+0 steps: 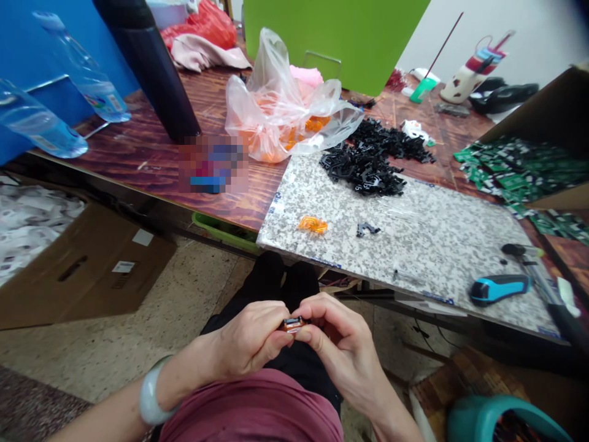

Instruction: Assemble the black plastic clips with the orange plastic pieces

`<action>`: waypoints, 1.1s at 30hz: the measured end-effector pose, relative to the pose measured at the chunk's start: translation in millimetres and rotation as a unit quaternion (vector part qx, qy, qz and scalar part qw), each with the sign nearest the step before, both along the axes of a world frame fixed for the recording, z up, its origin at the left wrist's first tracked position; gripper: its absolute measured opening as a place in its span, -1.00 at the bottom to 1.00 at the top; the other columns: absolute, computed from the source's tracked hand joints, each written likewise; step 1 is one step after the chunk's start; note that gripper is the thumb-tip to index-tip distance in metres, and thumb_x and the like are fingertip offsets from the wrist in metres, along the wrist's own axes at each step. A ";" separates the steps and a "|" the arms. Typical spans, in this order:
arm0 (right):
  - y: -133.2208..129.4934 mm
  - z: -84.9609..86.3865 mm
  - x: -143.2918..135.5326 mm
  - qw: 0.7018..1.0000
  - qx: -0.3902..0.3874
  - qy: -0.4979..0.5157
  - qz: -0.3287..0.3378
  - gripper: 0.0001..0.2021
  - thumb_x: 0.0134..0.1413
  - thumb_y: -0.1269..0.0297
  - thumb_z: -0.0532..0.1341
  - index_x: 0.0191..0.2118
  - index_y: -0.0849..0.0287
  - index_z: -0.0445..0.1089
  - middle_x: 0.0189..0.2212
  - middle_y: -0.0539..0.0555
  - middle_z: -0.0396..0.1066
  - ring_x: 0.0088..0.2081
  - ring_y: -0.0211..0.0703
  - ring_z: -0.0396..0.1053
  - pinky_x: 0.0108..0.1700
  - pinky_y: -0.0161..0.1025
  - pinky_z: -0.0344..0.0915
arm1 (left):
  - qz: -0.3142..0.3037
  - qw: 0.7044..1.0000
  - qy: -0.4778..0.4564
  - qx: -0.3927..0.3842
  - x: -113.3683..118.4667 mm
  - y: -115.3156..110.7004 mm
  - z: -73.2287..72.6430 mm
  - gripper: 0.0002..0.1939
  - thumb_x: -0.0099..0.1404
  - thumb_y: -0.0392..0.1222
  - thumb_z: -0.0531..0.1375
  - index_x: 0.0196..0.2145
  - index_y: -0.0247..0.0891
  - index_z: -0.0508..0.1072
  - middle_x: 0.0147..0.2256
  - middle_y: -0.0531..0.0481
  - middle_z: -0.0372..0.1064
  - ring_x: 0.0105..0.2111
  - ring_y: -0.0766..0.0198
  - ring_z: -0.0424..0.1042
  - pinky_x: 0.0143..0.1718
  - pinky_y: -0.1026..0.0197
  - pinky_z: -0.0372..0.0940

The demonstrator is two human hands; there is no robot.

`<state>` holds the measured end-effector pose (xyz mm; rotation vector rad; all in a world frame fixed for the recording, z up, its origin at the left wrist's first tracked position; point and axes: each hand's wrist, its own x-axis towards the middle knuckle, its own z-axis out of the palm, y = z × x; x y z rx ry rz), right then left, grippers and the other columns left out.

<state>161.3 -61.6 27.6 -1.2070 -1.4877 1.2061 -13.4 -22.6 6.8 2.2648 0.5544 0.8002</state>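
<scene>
Above my lap, in front of the table's edge, my left hand [255,334] and my right hand [338,334] pinch a small orange and black plastic part [294,324] between them. Fingers of both hands cover its two ends, so only its middle shows. On the speckled board [331,245] beyond lie one loose orange translucent piece [313,224] and one black bracket-like piece [368,229]. Farther back on the board is a heap of black plastic pieces [368,159].
A clear plastic bag [276,116] holds orange pieces. Green circuit boards [515,169] lie at the right, near a blue-black utility knife [499,288] and a hammer [540,276]. A dark flask [154,73] stands left. Below are a cardboard box [101,264] and a teal bucket [473,417].
</scene>
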 end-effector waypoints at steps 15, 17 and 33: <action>4.1 -14.6 9.3 1.000 0.021 -0.005 0.008 -0.87 0.10 0.25 0.25 -0.21 0.11 0.46 -0.31 0.08 0.40 -0.30 -0.18 0.33 -0.31 -0.27 0.29 | 0.004 0.999 0.033 -0.007 2.4 4.7 -8.3 -0.59 0.46 -0.11 -0.25 -0.42 -0.26 0.23 -0.53 0.02 0.21 -0.52 0.29 0.17 -0.48 0.25 0.13; 3.5 -17.3 11.0 1.000 0.013 -0.003 0.017 -0.84 0.08 0.26 0.27 -0.18 0.10 0.45 -0.29 0.08 0.39 -0.33 -0.21 0.32 -0.34 -0.29 0.29 | 0.001 0.999 0.035 -0.015 2.8 5.9 -10.5 -0.58 0.46 -0.10 -0.26 -0.43 -0.25 0.22 -0.53 0.03 0.20 -0.53 0.29 0.15 -0.50 0.26 0.11; -4.0 -16.2 5.4 0.997 0.055 -0.051 -0.023 -0.88 0.19 0.33 0.14 -0.34 0.18 0.40 -0.41 0.04 0.37 -0.36 -0.24 0.32 -0.28 -0.30 0.24 | 0.026 0.989 0.018 -0.145 9.8 -5.7 -17.4 -0.61 0.43 -0.16 -0.16 -0.51 -0.25 0.25 -0.57 0.09 0.17 -0.55 0.35 0.20 -0.48 0.31 0.15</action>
